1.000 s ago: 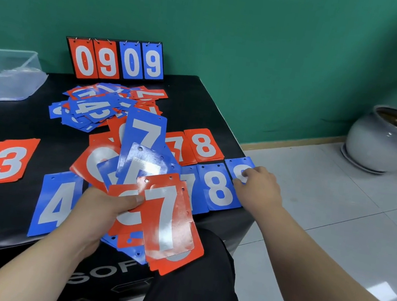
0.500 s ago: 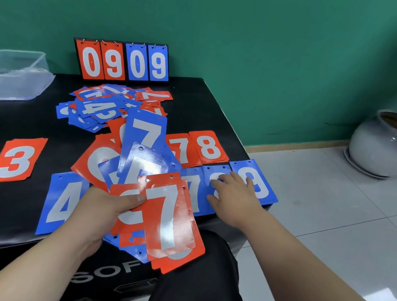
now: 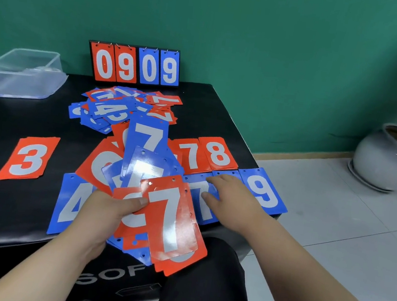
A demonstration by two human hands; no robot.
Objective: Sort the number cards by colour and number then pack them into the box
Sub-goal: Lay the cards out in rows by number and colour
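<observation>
Beside the blue 9 — right hand flat, empty | left hand gripping fanned cards | sorting underway — next: lay red 7.

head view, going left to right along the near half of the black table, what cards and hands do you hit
Lone red 3 card → blue 4 card → left hand holding a fan topped by a red 7 card → right hand → blue 9 card.
</observation>
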